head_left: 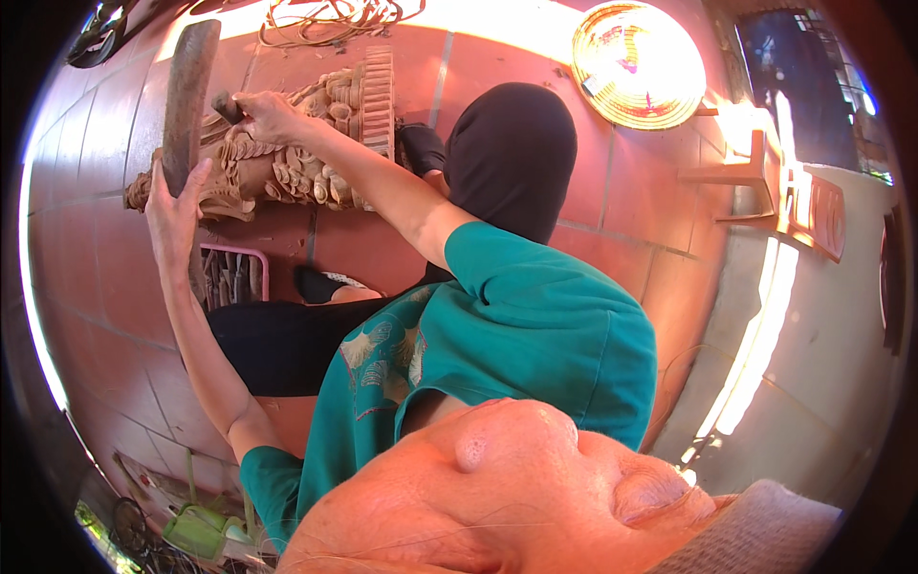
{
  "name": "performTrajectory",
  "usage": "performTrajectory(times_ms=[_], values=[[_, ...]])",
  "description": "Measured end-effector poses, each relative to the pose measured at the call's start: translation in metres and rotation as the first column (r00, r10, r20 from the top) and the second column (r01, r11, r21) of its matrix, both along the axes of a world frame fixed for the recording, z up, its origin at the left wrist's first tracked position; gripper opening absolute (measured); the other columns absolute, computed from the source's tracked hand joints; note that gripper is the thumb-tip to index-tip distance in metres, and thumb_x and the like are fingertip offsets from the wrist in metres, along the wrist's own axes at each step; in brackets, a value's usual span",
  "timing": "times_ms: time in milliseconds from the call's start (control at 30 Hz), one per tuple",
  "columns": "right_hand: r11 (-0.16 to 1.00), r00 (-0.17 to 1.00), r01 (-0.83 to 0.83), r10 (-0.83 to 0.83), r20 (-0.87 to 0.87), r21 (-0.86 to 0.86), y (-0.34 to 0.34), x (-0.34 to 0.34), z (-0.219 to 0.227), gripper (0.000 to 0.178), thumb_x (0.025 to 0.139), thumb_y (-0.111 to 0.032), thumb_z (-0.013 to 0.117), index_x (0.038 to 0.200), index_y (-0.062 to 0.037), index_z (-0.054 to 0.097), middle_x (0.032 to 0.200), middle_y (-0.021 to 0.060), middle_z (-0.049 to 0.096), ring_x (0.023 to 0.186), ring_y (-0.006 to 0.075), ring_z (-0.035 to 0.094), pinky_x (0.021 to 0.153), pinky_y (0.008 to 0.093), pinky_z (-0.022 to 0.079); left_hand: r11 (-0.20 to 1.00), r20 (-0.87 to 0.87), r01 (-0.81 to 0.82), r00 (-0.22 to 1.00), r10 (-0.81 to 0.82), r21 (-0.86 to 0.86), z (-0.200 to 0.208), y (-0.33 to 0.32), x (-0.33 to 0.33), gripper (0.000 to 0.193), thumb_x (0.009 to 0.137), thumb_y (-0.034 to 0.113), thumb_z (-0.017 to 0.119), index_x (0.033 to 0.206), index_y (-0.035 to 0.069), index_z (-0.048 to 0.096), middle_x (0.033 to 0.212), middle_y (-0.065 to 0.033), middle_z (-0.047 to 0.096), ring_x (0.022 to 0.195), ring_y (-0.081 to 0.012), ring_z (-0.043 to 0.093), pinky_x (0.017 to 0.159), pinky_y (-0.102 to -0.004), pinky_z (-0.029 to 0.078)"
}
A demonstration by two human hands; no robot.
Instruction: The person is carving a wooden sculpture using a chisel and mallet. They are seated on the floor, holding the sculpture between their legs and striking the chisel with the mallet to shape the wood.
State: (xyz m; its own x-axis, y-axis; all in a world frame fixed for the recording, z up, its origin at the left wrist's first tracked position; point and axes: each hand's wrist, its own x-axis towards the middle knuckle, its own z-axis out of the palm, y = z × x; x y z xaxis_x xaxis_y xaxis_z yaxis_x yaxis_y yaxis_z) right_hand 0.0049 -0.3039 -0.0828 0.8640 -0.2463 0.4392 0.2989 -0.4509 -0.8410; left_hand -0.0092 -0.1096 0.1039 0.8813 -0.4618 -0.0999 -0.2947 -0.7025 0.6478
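Observation:
My left hand (175, 225) is closed around a long, slightly curved grey-brown bar (187, 96), which looks like wood and stands lengthwise in view. Close to its right, my right hand (271, 120) grips a short dark handle (228, 107); whatever is at the handle's other end is hidden by the fingers. Under both hands an ornately carved wooden piece (320, 172) lies on its side, with a ridged, flat end toward the right. The bar crosses over its narrow left end. I cannot tell whether bar and carving touch.
A pink-rimmed container (266, 273) of slender tools sits near my foot. Coiled cable (325, 21) lies on the tiled floor (382, 244) at the back. A round woven tray (639, 65) and a plastic chair (755, 172) are at right. My bent knee (516, 153) rises beside the carving.

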Motion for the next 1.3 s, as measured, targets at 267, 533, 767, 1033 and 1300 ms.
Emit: performTrajectory(times_ms=[267, 533, 767, 1033, 1300], values=[[0.998, 0.981, -0.004, -0.007, 0.193, 0.060, -0.008, 0.009, -0.039, 0.041, 0.083, -0.021, 0.080, 0.120, -0.0118, 0.065, 0.100, 0.0175, 0.073, 0.088, 0.0310, 0.072, 0.078, 0.0433, 0.056, 0.988, 0.034, 0.101, 0.994, -0.106, 0.119, -0.017, 0.008, 0.008, 0.069, 0.087, 0.052, 0.075, 0.131, 0.001, 0.059, 0.109, -0.0220, 0.073, 0.102, -0.0354, 0.071, 0.088, -0.0447, 0.052], [0.928, 0.991, -0.052, 0.092, -0.093, 0.368, -0.022, -0.006, -0.020, 0.019, 0.094, -0.013, 0.073, 0.109, -0.0030, 0.067, 0.088, 0.0087, 0.074, 0.065, 0.0125, 0.062, 0.057, 0.0313, 0.050, 0.991, 0.289, 0.030, 0.955, -0.066, 0.128, -0.036, 0.039, 0.029, 0.083, 0.084, 0.061, 0.074, 0.134, -0.003, 0.057, 0.092, -0.0210, 0.071, 0.081, -0.0274, 0.070, 0.073, -0.0408, 0.054], [0.934, 0.992, -0.066, 0.099, -0.077, 0.350, -0.025, -0.006, -0.014, 0.020, 0.091, -0.015, 0.076, 0.106, -0.0036, 0.068, 0.088, 0.0083, 0.074, 0.078, 0.0162, 0.064, 0.073, 0.0333, 0.050, 0.993, 0.236, 0.007, 0.971, -0.035, 0.116, -0.027, 0.036, 0.017, 0.081, 0.085, 0.060, 0.074, 0.134, -0.002, 0.057, 0.091, -0.0229, 0.071, 0.091, -0.0357, 0.071, 0.082, -0.0466, 0.051], [0.957, 0.994, -0.086, 0.100, -0.035, 0.276, -0.013, -0.008, 0.003, 0.022, 0.091, -0.010, 0.076, 0.109, -0.0023, 0.067, 0.092, 0.0086, 0.075, 0.080, 0.0161, 0.065, 0.078, 0.0323, 0.051, 0.996, 0.296, 0.032, 0.954, -0.058, 0.089, -0.015, 0.038, 0.012, 0.065, 0.082, 0.053, 0.077, 0.118, 0.002, 0.060, 0.094, -0.0277, 0.070, 0.089, -0.0463, 0.070, 0.080, -0.0526, 0.054], [0.963, 0.995, -0.068, 0.083, -0.049, 0.260, -0.004, -0.009, 0.012, 0.023, 0.090, -0.011, 0.077, 0.109, -0.0030, 0.067, 0.095, 0.0085, 0.076, 0.085, 0.0159, 0.069, 0.080, 0.0328, 0.053, 0.996, 0.275, 0.024, 0.960, -0.045, 0.080, -0.011, 0.033, 0.009, 0.063, 0.082, 0.052, 0.077, 0.116, 0.001, 0.061, 0.092, -0.0276, 0.070, 0.089, -0.0459, 0.070, 0.079, -0.0524, 0.054]])
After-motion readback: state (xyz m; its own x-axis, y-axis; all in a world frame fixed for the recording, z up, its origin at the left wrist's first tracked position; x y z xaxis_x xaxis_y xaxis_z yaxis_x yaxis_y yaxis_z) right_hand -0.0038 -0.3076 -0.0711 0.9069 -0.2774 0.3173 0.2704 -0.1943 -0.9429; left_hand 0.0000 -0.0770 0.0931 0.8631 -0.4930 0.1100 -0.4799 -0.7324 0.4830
